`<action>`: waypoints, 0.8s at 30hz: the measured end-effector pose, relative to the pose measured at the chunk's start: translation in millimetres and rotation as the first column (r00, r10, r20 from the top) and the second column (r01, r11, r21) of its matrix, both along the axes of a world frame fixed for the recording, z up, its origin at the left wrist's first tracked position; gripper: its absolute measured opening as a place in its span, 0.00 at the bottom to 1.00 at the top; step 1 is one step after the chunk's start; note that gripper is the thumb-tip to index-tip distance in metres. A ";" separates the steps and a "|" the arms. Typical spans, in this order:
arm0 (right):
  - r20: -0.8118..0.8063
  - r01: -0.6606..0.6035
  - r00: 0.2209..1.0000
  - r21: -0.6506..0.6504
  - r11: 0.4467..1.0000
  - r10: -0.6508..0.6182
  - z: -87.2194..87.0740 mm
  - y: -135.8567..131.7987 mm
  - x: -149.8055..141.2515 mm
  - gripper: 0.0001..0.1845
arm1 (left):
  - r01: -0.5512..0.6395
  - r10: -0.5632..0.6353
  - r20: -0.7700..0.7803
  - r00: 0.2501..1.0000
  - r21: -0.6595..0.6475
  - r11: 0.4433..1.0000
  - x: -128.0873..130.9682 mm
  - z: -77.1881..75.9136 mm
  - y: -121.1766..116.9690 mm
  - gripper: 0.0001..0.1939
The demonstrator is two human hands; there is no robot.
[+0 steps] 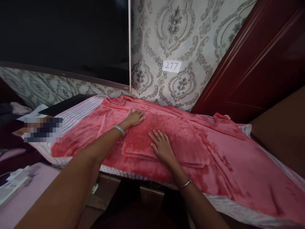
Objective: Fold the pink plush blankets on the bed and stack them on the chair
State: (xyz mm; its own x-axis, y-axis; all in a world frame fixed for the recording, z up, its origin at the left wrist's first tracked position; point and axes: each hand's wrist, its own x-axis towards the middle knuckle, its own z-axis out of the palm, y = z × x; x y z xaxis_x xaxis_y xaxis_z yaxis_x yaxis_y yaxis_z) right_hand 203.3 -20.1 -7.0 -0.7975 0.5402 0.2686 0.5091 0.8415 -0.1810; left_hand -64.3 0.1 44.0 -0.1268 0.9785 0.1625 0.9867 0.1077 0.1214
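Note:
A plush pink-red fabric piece [186,140], folded into a flat rectangle, lies in the middle of a larger spread of the same plush cloth [247,162]. My left hand [135,117] rests flat near the folded piece's far left corner, fingers stretched out. Nearer to me, my right hand [162,146] presses palm down on its left half, with the fingers spread. Neither hand grips anything. Whether the folded piece is a garment or part of the larger cloth, I cannot tell.
Beneath the plush lies a striped cloth [81,109] covering the table. A large dark television [64,38] hangs over the left side. A dark red wooden panel [238,70] and a brown board [281,127] border the right. At lower left sits a white power strip [16,183].

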 end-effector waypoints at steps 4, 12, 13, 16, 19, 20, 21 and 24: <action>0.009 0.003 1.000 -0.042 0.999 -0.003 6.2 5.4 -1.7 0.28 | 0.093 -0.093 0.025 0.995 0.014 0.996 11.9 9.9 -36.5 0.27; -0.023 -0.345 0.939 -0.028 0.938 0.344 26.1 -35.7 -34.3 0.26 | 0.252 -0.275 0.175 0.945 0.145 0.957 33.0 2.7 -91.0 0.29; -0.012 -0.374 0.927 -0.004 0.927 0.374 22.5 -43.0 -36.4 0.27 | 0.266 -0.291 0.186 0.938 0.151 0.952 37.4 0.3 -93.9 0.29; -0.005 -0.380 0.925 0.048 0.924 0.380 7.5 -56.9 -36.0 0.30 | 0.298 -0.309 0.187 0.932 0.085 0.951 48.2 -10.2 -97.2 0.29; -0.033 -0.361 0.931 0.066 0.930 0.363 -3.6 -61.2 -31.6 0.32 | 0.335 -0.331 0.149 0.932 -0.003 0.942 50.0 -21.8 -93.0 0.30; -0.043 -0.353 0.933 0.067 0.933 0.356 -5.6 -61.8 -30.8 0.32 | 0.342 -0.337 0.136 0.932 -0.019 0.940 48.4 -25.0 -90.2 0.31; -0.052 -0.342 0.937 0.067 0.937 0.345 -6.9 -62.4 -30.5 0.32 | 0.341 -0.336 0.125 0.934 -0.025 0.940 46.1 -27.5 -86.7 0.31; -0.070 -0.304 0.949 0.051 0.951 0.307 -9.0 -64.2 -31.8 0.32 | 0.293 -0.289 0.090 0.953 -0.026 0.956 36.9 -31.2 -73.0 0.31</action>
